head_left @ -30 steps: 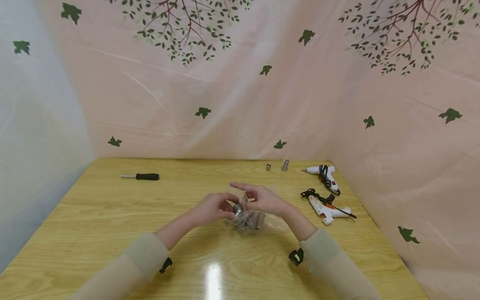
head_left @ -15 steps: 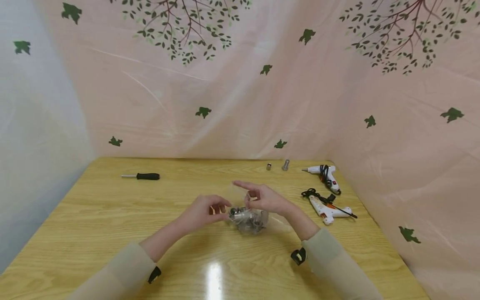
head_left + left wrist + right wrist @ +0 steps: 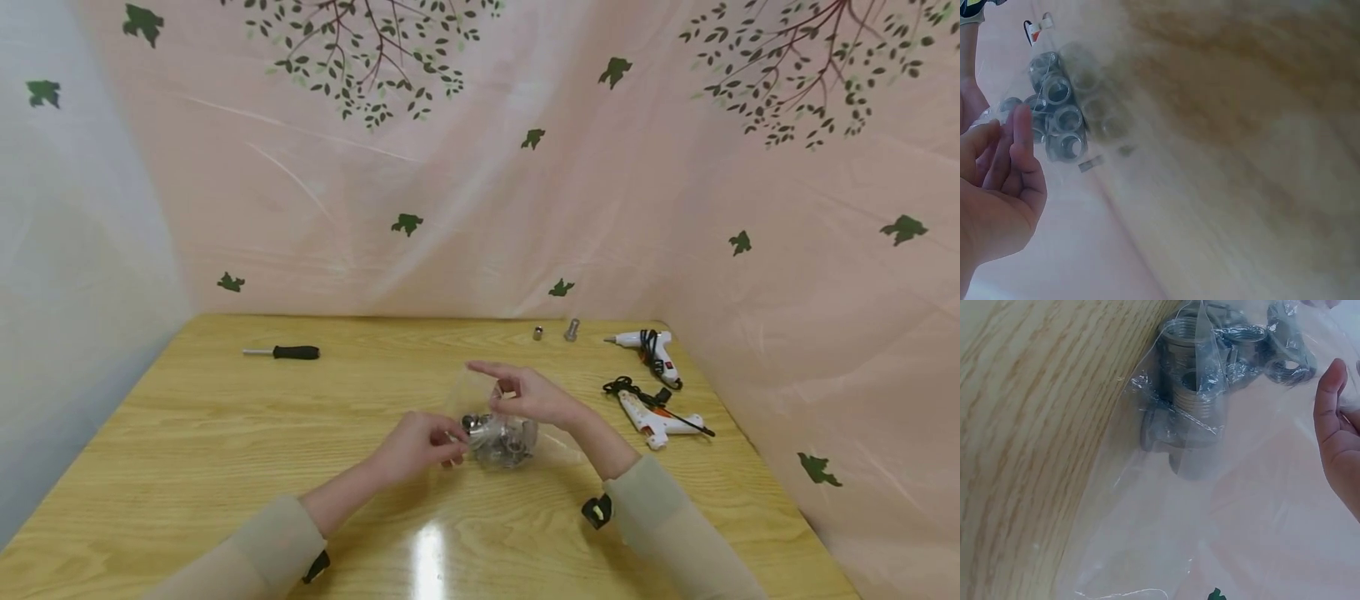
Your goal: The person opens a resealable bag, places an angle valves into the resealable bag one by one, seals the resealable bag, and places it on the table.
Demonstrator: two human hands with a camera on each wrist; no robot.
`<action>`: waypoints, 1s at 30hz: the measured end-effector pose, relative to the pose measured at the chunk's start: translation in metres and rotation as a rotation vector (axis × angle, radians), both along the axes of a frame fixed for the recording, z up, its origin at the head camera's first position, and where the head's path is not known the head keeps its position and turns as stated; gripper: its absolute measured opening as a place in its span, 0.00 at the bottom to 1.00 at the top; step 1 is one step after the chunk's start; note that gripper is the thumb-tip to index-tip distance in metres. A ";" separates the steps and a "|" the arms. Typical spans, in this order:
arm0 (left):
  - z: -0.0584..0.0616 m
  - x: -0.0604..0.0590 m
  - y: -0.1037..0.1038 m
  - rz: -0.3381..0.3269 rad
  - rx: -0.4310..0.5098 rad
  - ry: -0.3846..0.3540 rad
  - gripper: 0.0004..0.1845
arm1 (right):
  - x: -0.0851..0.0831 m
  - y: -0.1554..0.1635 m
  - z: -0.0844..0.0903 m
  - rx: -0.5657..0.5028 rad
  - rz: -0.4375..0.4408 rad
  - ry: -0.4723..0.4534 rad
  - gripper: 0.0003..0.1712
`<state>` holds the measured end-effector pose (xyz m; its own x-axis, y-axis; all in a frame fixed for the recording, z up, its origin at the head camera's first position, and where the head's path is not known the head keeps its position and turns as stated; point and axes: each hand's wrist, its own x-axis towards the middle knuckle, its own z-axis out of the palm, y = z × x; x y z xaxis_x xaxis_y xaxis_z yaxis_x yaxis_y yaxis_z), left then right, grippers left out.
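A clear plastic bag (image 3: 504,442) of several threaded metal fittings (image 3: 1194,381) sits at the middle of the wooden table (image 3: 187,433). My right hand (image 3: 504,392) pinches the bag's top from above, with the index finger stretched out to the left; its fingertips (image 3: 1335,431) show at the edge of the right wrist view. My left hand (image 3: 456,437) is at the bag's left side, fingers curled, and seems to pinch the plastic edge there. In the left wrist view the left hand (image 3: 1004,162) lies beside the bag (image 3: 1060,119), blurred.
A black-handled screwdriver (image 3: 281,352) lies at the far left. Two small metal pieces (image 3: 537,333) (image 3: 571,330) stand near the back edge. Two white glue guns (image 3: 652,350) (image 3: 656,421) with black cords lie at the right. Pink curtain walls close the table's back and sides.
My left hand has slid down toward me along the bag's left side. The bag has sunk a little and spread on the table. My right hand has barely moved.
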<state>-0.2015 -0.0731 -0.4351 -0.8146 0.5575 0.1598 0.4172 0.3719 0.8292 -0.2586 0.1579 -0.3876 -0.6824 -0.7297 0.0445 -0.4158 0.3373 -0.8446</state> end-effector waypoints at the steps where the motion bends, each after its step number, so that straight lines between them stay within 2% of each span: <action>1: 0.000 0.000 0.000 0.005 -0.003 0.020 0.05 | 0.000 0.000 0.001 0.009 -0.007 0.006 0.35; 4: 0.002 0.002 -0.001 0.041 -0.031 0.105 0.05 | -0.002 -0.003 0.004 0.032 -0.042 0.023 0.32; 7: 0.004 0.002 -0.003 0.079 -0.058 0.156 0.05 | -0.006 -0.007 0.008 0.068 -0.105 0.096 0.29; 12: 0.005 0.002 -0.004 0.077 -0.064 0.180 0.05 | -0.020 -0.022 0.012 0.140 -0.194 0.239 0.26; 18: 0.006 0.004 -0.002 0.060 -0.063 0.200 0.04 | -0.036 -0.038 0.011 0.236 -0.206 0.302 0.14; 21: 0.006 0.005 -0.002 0.056 -0.063 0.215 0.04 | -0.040 -0.038 0.008 0.225 -0.215 0.292 0.08; 25: 0.007 0.006 -0.004 0.048 -0.070 0.218 0.05 | -0.041 -0.036 0.007 0.181 -0.243 0.252 0.07; 30: 0.023 0.008 -0.011 0.078 -0.120 0.232 0.04 | -0.038 -0.030 0.021 0.072 -0.302 0.243 0.07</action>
